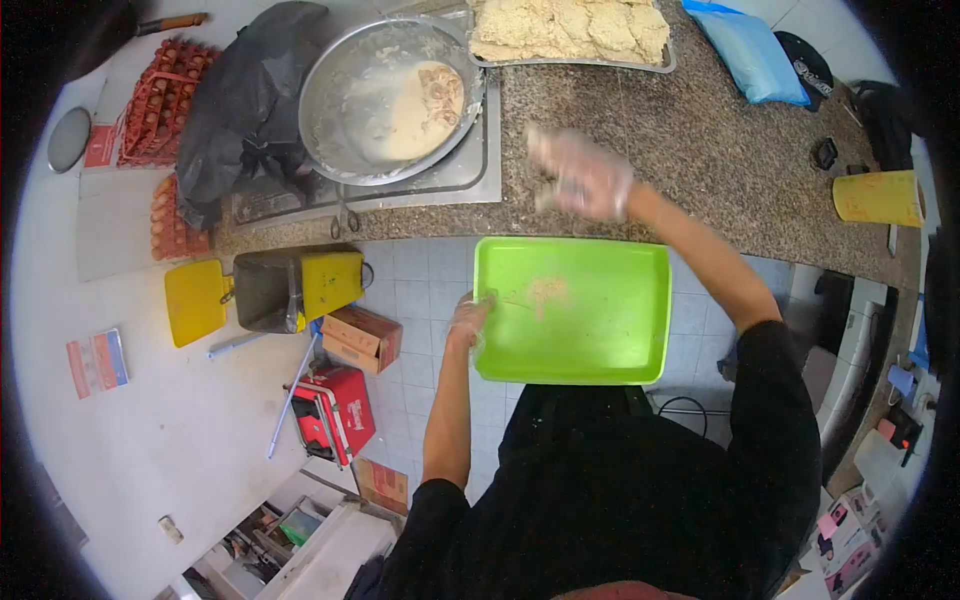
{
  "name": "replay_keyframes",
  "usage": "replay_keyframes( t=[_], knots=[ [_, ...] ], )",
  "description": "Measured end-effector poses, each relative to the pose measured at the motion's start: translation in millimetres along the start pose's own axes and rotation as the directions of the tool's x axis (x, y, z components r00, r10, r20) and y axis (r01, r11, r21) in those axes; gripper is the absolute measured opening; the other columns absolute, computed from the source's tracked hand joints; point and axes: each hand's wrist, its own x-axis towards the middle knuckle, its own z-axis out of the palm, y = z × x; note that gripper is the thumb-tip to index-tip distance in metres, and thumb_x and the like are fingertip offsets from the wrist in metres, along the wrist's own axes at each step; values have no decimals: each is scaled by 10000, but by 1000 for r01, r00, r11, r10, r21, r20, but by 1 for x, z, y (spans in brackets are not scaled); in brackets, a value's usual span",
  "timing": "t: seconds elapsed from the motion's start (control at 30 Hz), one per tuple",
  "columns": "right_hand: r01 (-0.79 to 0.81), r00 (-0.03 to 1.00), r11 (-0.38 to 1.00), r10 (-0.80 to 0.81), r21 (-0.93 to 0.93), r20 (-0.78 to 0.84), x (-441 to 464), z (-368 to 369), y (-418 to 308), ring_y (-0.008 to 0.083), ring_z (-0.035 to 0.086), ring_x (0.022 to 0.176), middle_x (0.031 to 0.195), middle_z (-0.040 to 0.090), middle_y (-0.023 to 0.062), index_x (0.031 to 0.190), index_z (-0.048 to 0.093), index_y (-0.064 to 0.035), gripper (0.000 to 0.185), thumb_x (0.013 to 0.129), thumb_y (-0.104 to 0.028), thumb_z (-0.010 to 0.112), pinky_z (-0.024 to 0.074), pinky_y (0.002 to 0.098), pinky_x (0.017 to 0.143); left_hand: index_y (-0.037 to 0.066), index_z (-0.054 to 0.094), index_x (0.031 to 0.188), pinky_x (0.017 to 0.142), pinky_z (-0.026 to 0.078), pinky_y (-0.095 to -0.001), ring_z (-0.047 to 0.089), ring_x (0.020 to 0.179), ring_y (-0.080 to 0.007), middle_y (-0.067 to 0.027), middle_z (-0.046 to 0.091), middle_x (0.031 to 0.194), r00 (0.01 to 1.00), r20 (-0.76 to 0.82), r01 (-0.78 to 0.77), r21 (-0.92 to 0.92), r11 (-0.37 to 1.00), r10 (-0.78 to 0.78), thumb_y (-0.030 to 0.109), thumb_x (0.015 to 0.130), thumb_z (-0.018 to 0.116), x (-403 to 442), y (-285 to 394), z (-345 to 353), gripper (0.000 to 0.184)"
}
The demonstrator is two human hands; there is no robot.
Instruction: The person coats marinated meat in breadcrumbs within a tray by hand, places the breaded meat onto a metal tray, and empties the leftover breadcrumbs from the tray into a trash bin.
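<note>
A green tray [610, 325] is held level in front of the body, just below the counter's edge, with a small patch of pale residue in it. My left hand [468, 322], in a clear plastic glove, grips the tray's left rim. Over the granite counter, beyond the tray, my right hand [582, 175] is gloved too and smeared by motion; whether it holds anything cannot be made out. A large metal bowl [340, 100] to its left contains pale batter with some pieces in it. Behind the hand, a metal tray [655, 68] bears breaded, crumb-coated food.
The granite counter [720, 150] runs across the top. On it are a blue plastic bag [750, 55], a yellow container [880, 198] and a black bag [240, 100]. Egg trays [165, 105] stand at the left. Below are a yellow bin [330, 285], a cardboard box [358, 340] and a red case [350, 410].
</note>
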Motion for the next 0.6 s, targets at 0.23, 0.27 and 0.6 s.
replay_keyframes(
  t=[0.23,0.27,0.6],
  knots=[
    [-208,915,968,243,-139,321,86,-4,-1,389,437,1358,1526,377,267,1524,329,3,782,999,-554,488,301,481,1190,31,635,1299,723,535,-413,672,846,-228,-134,721,1026,998,-2,-68,-102,993,68,579,908,684,49,-49,-3,675],
    [-119,938,990,138,-77,319,70,15,-21,396,471,1308,1492,412,269,1517,334,4,786,988,-549,511,320,486,1174,27,609,1332,765,537,-417,673,906,-253,-162,709,1084,1000,-4,-6,0,1000,6,611,902,668,40,-43,-4,727],
    [-182,983,936,168,300,72,-121,75,-165,392,359,1454,1588,338,232,1542,346,-41,758,959,-448,609,290,510,1203,-13,575,1343,789,556,-410,678,987,-300,-204,684,1157,987,66,-141,-79,987,146,577,938,631,1,-24,-10,718]
  ],
)
